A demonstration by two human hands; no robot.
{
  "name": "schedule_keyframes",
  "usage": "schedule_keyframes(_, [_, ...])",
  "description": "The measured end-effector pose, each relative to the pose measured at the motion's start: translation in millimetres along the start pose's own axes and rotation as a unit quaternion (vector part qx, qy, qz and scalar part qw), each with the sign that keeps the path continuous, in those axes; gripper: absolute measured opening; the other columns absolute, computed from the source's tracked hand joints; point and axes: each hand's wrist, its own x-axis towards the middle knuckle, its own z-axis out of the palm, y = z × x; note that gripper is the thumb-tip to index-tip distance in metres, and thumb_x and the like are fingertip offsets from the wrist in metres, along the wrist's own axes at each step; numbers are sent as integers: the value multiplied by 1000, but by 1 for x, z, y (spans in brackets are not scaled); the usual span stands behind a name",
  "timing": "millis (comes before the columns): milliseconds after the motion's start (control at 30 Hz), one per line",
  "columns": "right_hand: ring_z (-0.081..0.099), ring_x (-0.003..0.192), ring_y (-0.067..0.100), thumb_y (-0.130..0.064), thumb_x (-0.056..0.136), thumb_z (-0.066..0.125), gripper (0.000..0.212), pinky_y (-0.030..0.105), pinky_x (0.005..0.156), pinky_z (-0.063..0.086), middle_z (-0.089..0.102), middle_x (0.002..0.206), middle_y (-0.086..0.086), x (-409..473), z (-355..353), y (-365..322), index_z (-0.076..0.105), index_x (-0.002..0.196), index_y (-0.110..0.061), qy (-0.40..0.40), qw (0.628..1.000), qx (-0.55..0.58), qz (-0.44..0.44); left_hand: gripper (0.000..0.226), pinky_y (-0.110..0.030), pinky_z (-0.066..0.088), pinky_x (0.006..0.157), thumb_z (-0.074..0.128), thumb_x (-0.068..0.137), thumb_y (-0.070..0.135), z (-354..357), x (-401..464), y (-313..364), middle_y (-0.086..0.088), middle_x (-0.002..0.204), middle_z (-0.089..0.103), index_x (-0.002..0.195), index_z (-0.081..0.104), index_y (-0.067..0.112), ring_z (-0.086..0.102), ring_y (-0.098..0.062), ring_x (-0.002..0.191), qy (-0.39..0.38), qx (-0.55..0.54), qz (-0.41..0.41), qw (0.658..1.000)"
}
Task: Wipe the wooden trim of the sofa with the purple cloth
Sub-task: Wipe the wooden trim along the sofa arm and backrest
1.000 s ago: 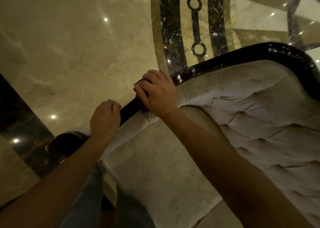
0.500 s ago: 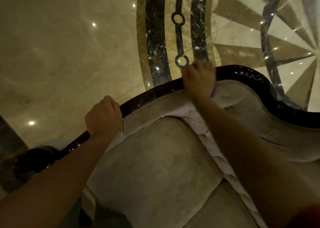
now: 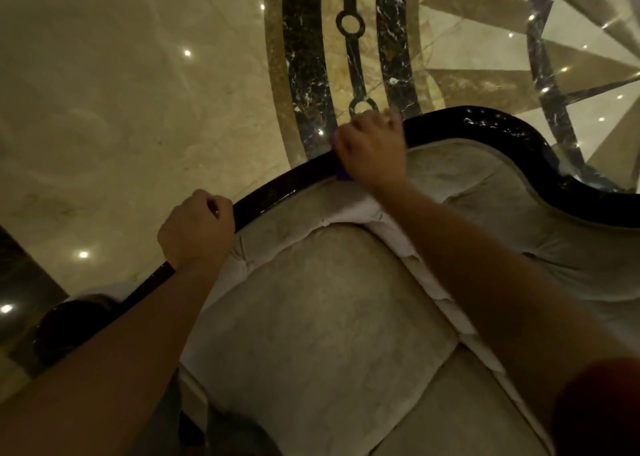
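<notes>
The sofa's dark glossy wooden trim (image 3: 491,126) curves along the top of the cream tufted backrest (image 3: 478,178). My right hand (image 3: 372,150) is closed over the trim near its middle, pressing the purple cloth (image 3: 342,175) onto it; only a small purple corner shows under the palm. My left hand (image 3: 195,228) grips the same trim lower to the left, fingers curled over the wood (image 3: 266,195).
A cream seat cushion (image 3: 329,324) lies below my arms. Beyond the trim is polished beige marble floor (image 3: 138,91) with dark inlaid bands (image 3: 304,67) and a star pattern at the upper right. A dark rounded armrest end (image 3: 65,324) sits at the lower left.
My right hand with the cloth slid right along the trim from beside my left hand, then came back slightly left. My left hand kept its grip. The view shifted right.
</notes>
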Motion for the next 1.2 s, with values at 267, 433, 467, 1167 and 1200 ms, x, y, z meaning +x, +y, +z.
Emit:
schedule_keyframes(267, [62,109,31,-37,100,52,34,51,111,39,72,103,7,4,-3,-7,78,92,-17,78,977,-11,197,35,-33,34,53,44,98,27,-4,2,4,-9,61,51,76,61,6,49,-29,52,-33,39,-20,998])
schedule_keyframes(433, [63,107,30,-31,91,66,21,51,107,41,72,99,7,-13,10,-114,78,86,-15,74,972,136,177,45,-34,36,51,37,100,35,-4,1,4,-11,60,54,72,58,7,50,-30,52,-38,37,-7,999])
schedule_keyframes(467, [65,106,30,-28,90,69,18,51,107,42,73,98,7,-16,10,-126,79,85,-15,83,969,153,176,46,-34,35,51,36,101,36,-5,1,4,-12,61,55,72,57,7,50,-30,53,-42,39,6,998])
schedule_keyframes(1167, [62,110,33,-47,104,44,42,46,94,43,72,115,9,-9,-59,137,75,111,-20,83,952,-58,290,73,-53,25,121,30,105,54,69,49,160,-15,169,24,163,17,12,31,-35,151,-200,119,412,881])
schedule_keyframes(1200, [63,110,33,-47,104,46,40,45,93,44,72,114,9,-13,-61,142,76,112,-20,94,948,-51,301,73,-53,25,122,30,105,55,77,50,176,-14,169,23,163,16,13,29,-34,152,-195,104,412,884])
